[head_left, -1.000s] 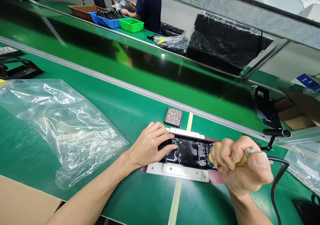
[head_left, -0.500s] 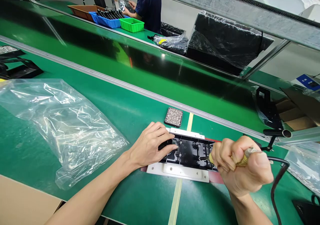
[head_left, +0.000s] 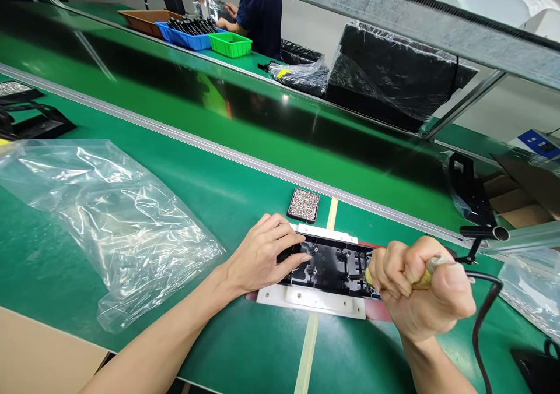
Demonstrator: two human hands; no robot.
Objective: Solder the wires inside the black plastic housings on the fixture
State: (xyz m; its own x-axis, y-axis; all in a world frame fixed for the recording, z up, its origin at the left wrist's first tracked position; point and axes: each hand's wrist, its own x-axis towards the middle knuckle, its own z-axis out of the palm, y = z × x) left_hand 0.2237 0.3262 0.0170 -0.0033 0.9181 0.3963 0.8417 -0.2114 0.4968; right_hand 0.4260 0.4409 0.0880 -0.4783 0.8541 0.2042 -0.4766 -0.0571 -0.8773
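Observation:
A long black plastic housing lies with its ribbed inside up in a white fixture. My left hand grips the left end of the housing, with thumb and fingers over its walls. My right hand is closed in a fist round a soldering iron with a yellowish wrapped handle. The thin metal tip points left and down into the housing, near a small post; whether it touches is too small to tell. Behind the fixture sits a small black tray of tiny silvery metal pieces.
A clear plastic bag lies left of my arm. A tube-shaped holder and black cord are at right. Beyond the metal rail runs a shiny green belt; across it are blue and green bins and a person.
My right hand has shifted very slightly, with the tip at the same part of the housing. My left hand stays put. Across the belt, the person's hands have moved with a clear bag.

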